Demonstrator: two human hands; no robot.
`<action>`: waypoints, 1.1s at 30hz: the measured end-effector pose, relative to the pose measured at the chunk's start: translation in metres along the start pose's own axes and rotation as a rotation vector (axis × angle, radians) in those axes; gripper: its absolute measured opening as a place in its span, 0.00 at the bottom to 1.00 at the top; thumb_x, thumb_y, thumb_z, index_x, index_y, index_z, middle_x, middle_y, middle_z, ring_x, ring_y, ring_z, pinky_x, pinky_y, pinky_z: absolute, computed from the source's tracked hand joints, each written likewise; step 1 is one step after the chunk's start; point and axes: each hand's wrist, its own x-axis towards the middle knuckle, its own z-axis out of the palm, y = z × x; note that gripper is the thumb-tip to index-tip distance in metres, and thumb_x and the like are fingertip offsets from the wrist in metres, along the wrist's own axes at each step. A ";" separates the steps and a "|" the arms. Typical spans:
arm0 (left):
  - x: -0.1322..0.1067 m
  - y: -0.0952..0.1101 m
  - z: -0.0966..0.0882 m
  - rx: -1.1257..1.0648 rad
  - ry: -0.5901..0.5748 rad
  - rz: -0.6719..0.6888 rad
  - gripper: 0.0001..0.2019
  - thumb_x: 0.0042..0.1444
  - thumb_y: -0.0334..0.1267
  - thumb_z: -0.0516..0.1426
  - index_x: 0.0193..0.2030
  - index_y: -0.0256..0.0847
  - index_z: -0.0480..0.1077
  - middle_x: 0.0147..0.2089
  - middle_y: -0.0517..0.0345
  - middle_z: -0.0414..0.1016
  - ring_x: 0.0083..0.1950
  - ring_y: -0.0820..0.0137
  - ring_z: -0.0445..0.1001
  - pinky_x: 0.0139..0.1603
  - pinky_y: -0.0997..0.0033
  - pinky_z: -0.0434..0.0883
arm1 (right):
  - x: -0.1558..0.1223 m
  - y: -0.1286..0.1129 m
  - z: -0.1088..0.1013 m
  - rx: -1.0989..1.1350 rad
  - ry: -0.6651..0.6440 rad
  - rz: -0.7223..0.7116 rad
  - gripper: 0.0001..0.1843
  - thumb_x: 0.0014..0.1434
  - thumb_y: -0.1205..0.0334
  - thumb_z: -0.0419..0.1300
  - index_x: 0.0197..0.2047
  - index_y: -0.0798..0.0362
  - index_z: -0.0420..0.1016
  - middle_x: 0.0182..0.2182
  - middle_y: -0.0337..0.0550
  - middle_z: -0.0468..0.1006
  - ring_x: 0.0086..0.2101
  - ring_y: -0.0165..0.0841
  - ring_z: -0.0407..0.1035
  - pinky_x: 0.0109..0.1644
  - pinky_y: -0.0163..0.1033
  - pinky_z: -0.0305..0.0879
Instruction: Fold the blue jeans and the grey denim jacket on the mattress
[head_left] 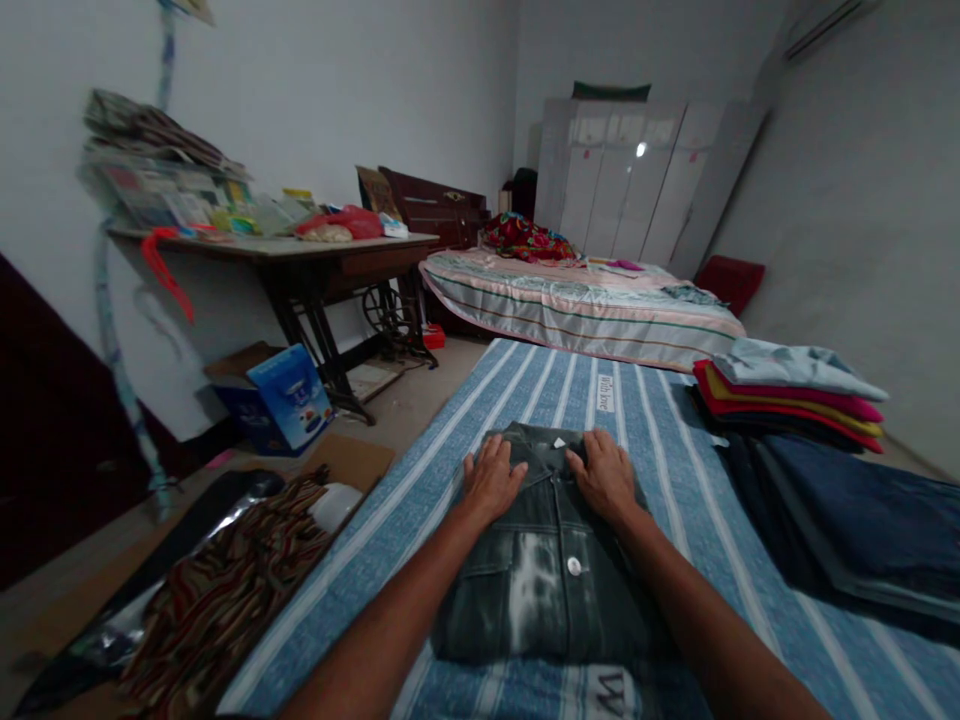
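A dark grey-green denim jacket [540,570] with pale bleached patches lies folded on a blue-and-white striped cloth [420,500]. Its collar points away from me, and its button front faces up. My left hand [493,478] rests on the jacket's left shoulder beside the collar, fingers stretched out. On the opposite shoulder lies my right hand [604,472], also flat with fingers extended. Neither hand grips the fabric as far as I can see.
To the right are a stack of folded coloured clothes [787,395] and a pile of folded dark jeans [862,510]. An open carton with striped fabric [232,590] sits at left, near a blue box [285,400] and a treadle sewing table [337,255]. A bed [585,305] stands beyond.
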 end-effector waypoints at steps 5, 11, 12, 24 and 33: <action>0.002 -0.001 0.013 -0.010 0.074 -0.020 0.23 0.65 0.44 0.43 0.63 0.37 0.56 0.70 0.45 0.52 0.71 0.61 0.47 0.66 0.48 0.50 | 0.009 -0.031 -0.018 0.090 -0.066 -0.123 0.17 0.63 0.59 0.47 0.47 0.50 0.75 0.49 0.47 0.74 0.50 0.38 0.66 0.53 0.38 0.57; 0.001 -0.005 0.017 -0.054 0.060 -0.019 0.25 0.63 0.41 0.46 0.65 0.38 0.54 0.71 0.48 0.50 0.71 0.63 0.45 0.67 0.54 0.50 | 0.044 -0.077 -0.007 0.116 -0.223 -0.090 0.14 0.61 0.59 0.50 0.35 0.48 0.78 0.36 0.45 0.80 0.39 0.38 0.73 0.39 0.37 0.62; 0.001 -0.006 0.016 -0.065 0.050 -0.019 0.25 0.62 0.41 0.47 0.65 0.37 0.54 0.71 0.48 0.50 0.72 0.63 0.44 0.68 0.55 0.49 | 0.051 -0.084 -0.003 0.115 -0.235 -0.063 0.14 0.60 0.58 0.51 0.36 0.49 0.78 0.36 0.47 0.80 0.40 0.39 0.73 0.39 0.38 0.63; 0.004 -0.009 0.016 -0.145 0.059 0.022 0.27 0.61 0.40 0.47 0.66 0.30 0.53 0.71 0.43 0.49 0.72 0.59 0.44 0.68 0.56 0.52 | 0.095 -0.093 0.020 0.158 -0.344 0.209 0.18 0.56 0.50 0.58 0.41 0.55 0.77 0.41 0.54 0.78 0.42 0.43 0.73 0.39 0.41 0.68; -0.006 -0.006 0.020 -0.204 0.045 0.009 0.30 0.60 0.41 0.47 0.67 0.30 0.51 0.71 0.44 0.47 0.72 0.59 0.42 0.69 0.54 0.50 | 0.090 -0.088 0.028 0.205 -0.453 0.191 0.16 0.63 0.52 0.57 0.44 0.57 0.72 0.39 0.43 0.75 0.36 0.31 0.71 0.39 0.40 0.70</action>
